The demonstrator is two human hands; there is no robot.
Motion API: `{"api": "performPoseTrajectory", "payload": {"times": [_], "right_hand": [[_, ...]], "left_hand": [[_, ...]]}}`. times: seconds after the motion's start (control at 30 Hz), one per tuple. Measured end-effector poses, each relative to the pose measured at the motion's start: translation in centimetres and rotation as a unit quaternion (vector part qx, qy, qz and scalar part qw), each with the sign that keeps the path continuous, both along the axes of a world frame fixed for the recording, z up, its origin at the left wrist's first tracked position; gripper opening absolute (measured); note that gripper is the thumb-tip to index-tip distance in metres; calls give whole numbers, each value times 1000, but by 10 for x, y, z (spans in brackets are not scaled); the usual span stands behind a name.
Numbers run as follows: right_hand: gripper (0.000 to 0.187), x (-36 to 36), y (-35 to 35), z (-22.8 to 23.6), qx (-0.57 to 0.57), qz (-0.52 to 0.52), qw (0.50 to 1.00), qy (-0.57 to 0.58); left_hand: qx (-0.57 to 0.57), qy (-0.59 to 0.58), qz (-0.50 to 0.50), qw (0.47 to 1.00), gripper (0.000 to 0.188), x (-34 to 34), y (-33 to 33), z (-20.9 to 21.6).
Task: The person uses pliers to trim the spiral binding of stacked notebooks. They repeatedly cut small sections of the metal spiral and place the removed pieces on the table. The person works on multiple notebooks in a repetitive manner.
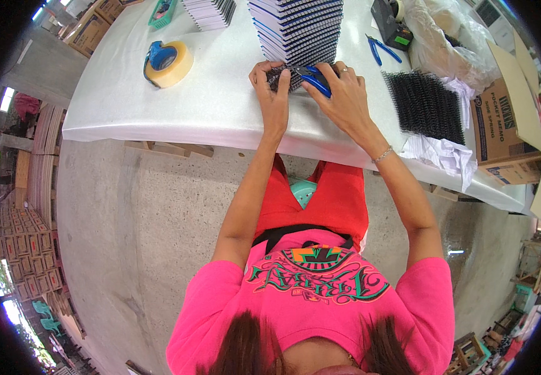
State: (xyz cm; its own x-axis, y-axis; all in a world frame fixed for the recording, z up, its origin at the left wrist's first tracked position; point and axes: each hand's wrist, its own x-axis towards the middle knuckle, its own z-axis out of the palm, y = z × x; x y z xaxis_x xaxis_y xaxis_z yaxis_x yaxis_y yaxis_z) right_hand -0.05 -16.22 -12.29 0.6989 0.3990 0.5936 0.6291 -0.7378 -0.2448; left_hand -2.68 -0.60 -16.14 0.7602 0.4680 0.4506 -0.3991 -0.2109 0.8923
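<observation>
A tall stack of spiral notebooks (pixel 295 31) with black coils stands in front of me on the white-covered table (pixel 214 103). My left hand (pixel 272 94) is closed on a spiral notebook at the near end of the stack, its thumb beside the black coil. In my right hand (pixel 347 100) are blue-handled cutting pliers (pixel 313 81), their jaws pointing left against the coil near my left thumb. Fingers and pliers hide most of the notebook being held.
To the left lies a tape roll (pixel 177 64) on a blue dispenser. Another notebook stack (pixel 209 12) and a green basket (pixel 162 12) sit farther back. On the right are blue-handled pliers (pixel 383 50), loose black coils (pixel 425 106), a plastic bag (pixel 448 47) and an open carton (pixel 501 125).
</observation>
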Motion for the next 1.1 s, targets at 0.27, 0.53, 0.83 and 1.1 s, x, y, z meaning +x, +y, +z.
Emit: {"api": "performPoseTrajectory", "payload": {"times": [0.27,0.53,0.83,1.1], "right_hand": [[50,-3,2,6,7,-8,1000,11],[50,-1,0,-1,9,3,1000,7],[39,4,0,-3,26,23,998,49],[42,-4,-7,-6,52,-4,998,48]], "left_hand": [[-3,-7,5,1000,30,0,0,2],[-21,-2,0,1000,30,1,0,-2],[-31,-5,0,1000,26,3,0,-3],[12,-16,46,999,26,-1,0,1]]}}
